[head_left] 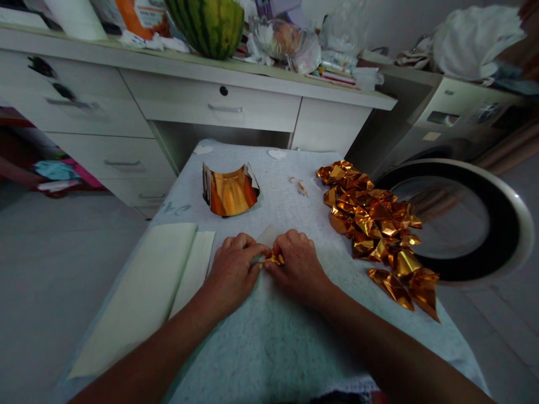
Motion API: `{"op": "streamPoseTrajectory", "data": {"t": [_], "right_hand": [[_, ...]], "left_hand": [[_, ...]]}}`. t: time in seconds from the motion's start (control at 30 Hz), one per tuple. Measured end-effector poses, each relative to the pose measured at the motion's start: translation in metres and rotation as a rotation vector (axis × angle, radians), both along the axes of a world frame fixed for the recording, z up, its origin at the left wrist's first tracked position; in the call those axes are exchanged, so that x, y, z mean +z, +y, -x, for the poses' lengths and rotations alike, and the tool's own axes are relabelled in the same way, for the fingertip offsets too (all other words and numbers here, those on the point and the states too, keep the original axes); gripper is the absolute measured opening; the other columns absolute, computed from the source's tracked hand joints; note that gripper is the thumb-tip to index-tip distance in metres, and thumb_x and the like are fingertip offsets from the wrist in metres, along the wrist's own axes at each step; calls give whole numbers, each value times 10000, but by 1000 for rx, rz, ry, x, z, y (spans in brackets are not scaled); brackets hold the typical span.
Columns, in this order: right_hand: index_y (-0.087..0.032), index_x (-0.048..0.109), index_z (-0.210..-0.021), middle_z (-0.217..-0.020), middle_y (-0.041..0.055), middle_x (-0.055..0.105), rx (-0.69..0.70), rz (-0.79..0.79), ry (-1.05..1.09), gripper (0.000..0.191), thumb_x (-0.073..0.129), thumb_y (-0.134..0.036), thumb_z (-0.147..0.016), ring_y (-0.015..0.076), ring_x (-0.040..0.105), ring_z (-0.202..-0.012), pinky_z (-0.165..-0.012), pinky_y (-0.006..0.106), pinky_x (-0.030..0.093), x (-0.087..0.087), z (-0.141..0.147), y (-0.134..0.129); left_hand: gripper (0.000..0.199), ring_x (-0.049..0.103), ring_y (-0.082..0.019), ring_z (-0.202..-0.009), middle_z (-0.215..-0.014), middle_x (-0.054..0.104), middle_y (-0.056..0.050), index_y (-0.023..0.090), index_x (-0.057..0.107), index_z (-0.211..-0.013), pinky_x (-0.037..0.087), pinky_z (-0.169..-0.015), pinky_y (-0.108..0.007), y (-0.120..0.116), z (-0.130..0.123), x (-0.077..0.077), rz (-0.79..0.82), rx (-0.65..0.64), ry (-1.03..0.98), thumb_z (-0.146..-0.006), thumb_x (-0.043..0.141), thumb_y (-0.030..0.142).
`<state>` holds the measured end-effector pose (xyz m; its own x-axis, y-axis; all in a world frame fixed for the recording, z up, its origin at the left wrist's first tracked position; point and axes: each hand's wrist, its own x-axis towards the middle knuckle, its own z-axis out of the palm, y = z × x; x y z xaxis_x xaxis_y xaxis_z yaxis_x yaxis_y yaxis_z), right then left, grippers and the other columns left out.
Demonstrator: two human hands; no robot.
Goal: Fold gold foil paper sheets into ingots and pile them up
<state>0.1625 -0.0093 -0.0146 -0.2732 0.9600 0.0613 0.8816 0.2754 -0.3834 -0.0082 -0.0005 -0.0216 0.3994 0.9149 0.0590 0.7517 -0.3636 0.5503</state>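
Both hands meet over the middle of the cloth-covered table. Between their fingertips shows a small piece of gold foil paper (275,258), mostly hidden by the fingers. My left hand (236,268) pinches its left end, and my right hand (298,264) is closed on its right end. A pale, thin sheet (269,233) sticks out just beyond the fingers. Beyond my left hand stands a curved stack of gold foil sheets (233,193). To the right of my right hand lies a heap of folded gold foil pieces (370,219).
A stack of cream paper (138,292) lies along the table's left side. Small scraps (300,187) rest near the middle. Behind are a white desk (252,109) with a watermelon (208,25) and clutter. At right, a washing machine's round door (455,219) hangs open beside the table.
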Motion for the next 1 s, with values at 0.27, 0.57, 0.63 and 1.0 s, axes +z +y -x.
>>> {"op": "streamPoseTrajectory", "data": {"t": [0.27, 0.57, 0.63, 1.0], "right_hand": [[-211, 536, -938, -971, 42, 543, 34, 38, 85, 130, 597, -255, -832, 223, 459, -898, -772, 348, 338, 0, -7, 3], [-218, 524, -974, -1011, 46, 548, 84, 125, 167, 186, 539, -120, -816, 214, 472, -941, -837, 354, 364, 8, -15, 6], [-223, 528, -985, -1013, 43, 547, 93, 138, 176, 200, 534, -113, -817, 211, 473, -938, -836, 351, 365, 9, -16, 7], [-205, 490, -987, -986, 40, 552, 82, 160, 196, 295, 487, -35, -746, 191, 481, -900, -805, 330, 374, 7, -20, 8]], "left_hand": [[353, 500, -227, -943, -974, 579, -42, 280, 691, -1074, 421, -861, -393, 1, 1, 1, -1, -18, 17, -810, 539, 101], [317, 490, -234, -935, -981, 567, -45, 279, 702, -1041, 421, -855, -399, 1, 1, 0, -12, -5, 16, -803, 560, 124], [320, 490, -230, -938, -983, 567, -40, 285, 696, -1047, 422, -865, -397, 1, 2, -1, -18, -8, 11, -806, 555, 128], [320, 499, -234, -943, -971, 573, -42, 285, 705, -1052, 419, -866, -406, 2, 1, 2, -4, -17, 7, -810, 560, 133]]}}
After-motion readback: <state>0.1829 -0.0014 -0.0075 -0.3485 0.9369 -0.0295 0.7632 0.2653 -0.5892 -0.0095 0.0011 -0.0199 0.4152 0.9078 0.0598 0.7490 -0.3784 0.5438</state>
